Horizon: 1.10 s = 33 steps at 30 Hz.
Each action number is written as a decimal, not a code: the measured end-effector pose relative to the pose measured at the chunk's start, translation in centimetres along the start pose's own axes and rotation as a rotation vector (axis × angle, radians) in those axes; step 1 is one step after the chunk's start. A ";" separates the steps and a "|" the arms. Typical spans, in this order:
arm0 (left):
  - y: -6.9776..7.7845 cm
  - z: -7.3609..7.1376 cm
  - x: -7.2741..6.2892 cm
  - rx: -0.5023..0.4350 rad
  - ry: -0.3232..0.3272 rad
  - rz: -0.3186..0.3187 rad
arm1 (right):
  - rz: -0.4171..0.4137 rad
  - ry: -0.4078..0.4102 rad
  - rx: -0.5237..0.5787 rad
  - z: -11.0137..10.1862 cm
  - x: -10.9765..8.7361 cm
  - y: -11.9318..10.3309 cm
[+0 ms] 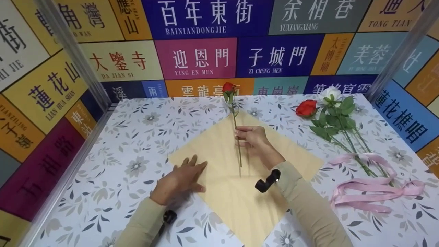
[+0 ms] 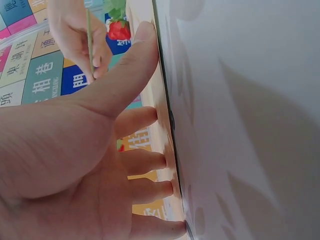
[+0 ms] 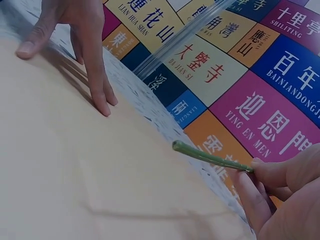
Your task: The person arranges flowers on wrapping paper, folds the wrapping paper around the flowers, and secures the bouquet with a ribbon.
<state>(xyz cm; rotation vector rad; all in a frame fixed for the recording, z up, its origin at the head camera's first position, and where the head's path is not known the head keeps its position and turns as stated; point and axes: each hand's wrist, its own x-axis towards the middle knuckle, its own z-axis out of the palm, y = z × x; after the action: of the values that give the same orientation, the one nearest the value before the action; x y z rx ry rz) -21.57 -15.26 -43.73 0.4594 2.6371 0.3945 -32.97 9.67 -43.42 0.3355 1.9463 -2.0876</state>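
Red rose [image 1: 227,87] and its slender stem [image 1: 240,157] are hovering above a sheet of tan paper [image 1: 233,199] in the head view, the bloom pointing toward the panelled back wall [image 1: 195,58]. The right hand [image 1: 253,139] is pinching the stem partway along its length. The left hand [image 1: 180,178] is spreading its fingers wide over the paper's left edge. On the right side of the floral tablecloth [image 1: 137,137], a second red flower [image 1: 306,108] and a white flower [image 1: 331,95] are lying together, and a pink ribbon [image 1: 363,195] is looping across and beside their lower stems.

In the left wrist view, the left hand is filling the foreground, its thumb and fingers standing apart and extending to the paper, which is showing nearly edge-on. Beyond it, the right hand is pinching the stem.

In the right wrist view, the right hand is holding the stem narrowly between thumb and fingers. The stem's cut end is pointing toward the left hand and floating above the paper, while the left hand is resting its parted fingertips on the sheet.
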 end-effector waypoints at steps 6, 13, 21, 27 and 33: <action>0.2 -0.1 0.1 0.014 -0.005 0.010 | 0.000 0.056 -0.061 0.6 0.8 0.9; 0.4 0.0 0.5 0.010 -0.008 0.010 | 0.021 0.084 -0.123 1.1 1.7 1.6; 0.6 0.1 0.7 0.002 -0.009 0.005 | -0.049 0.136 -0.185 1.1 2.2 2.3; 0.5 -0.1 0.8 -0.005 -0.017 0.014 | -0.075 0.143 -0.228 0.9 2.2 2.1; -0.1 0.0 0.4 -0.004 -0.016 0.004 | -0.098 0.136 -0.331 1.7 2.1 2.1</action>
<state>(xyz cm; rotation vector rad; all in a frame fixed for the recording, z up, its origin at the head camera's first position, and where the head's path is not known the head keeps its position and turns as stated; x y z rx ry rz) -21.93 -15.17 -43.92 0.4643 2.6206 0.3952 -34.20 7.73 -45.97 0.3241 2.3853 -1.7934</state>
